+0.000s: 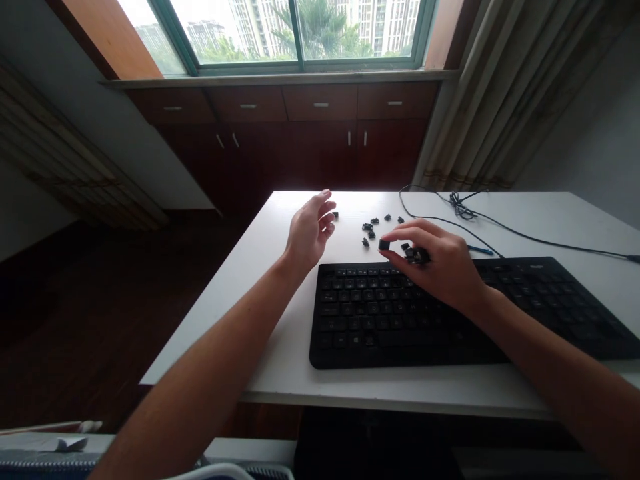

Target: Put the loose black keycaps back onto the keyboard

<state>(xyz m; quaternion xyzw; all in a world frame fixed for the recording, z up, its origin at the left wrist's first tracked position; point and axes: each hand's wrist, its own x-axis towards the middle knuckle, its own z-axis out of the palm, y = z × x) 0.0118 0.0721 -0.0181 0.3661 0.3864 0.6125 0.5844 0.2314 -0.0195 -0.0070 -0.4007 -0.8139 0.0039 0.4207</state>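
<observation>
Between the thumb and index finger of my right hand (437,257) is a small black keycap (384,245), held above the back edge of the black keyboard (400,353). More small black pieces (416,255) show beneath that hand's palm; whether they are held or lie on the table I cannot tell. My left hand (309,230) hovers over the table left of the keyboard, its fingers apart and loosely curved. Close by its fingertips is one small black piece (335,215). Several loose black keycaps (367,227) lie scattered on the white table (230,300) behind the keyboard.
A black cable (530,238) runs across the table's back right, bunched in a tied coil (463,208). Part of a blue stick-like tool (480,250) shows behind my right hand. Past the table stand dark red cabinets (310,153) under a window.
</observation>
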